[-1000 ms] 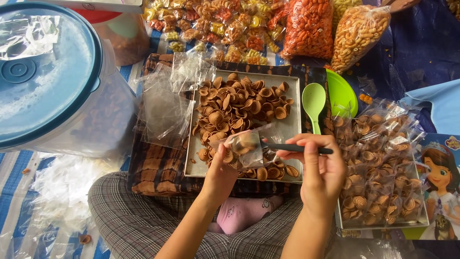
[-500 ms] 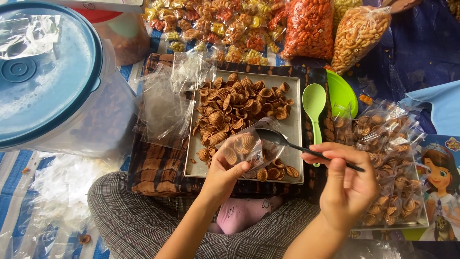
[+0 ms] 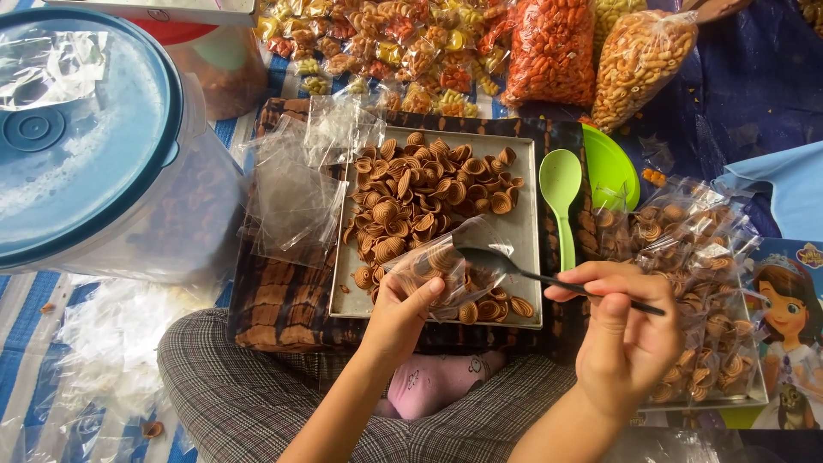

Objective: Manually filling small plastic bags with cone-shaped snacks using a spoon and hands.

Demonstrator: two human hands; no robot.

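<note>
Left hand: the left hand (image 3: 401, 309) pinches a small clear bag (image 3: 446, 270) open above the tray's near edge.
Right hand: the right hand (image 3: 624, 330) grips one dark spoon (image 3: 514, 267), its bowl at the bag's mouth.
Hidden: the spoon's handle end is covered by fingers; the bag's contents are blurred behind plastic.
Count: one metal tray (image 3: 525, 214) of brown shell snacks (image 3: 429, 193); one green spoon (image 3: 561, 193) just right of the tray.
Cut off: a blue-lidded tub (image 3: 77, 146) at left.
</note>
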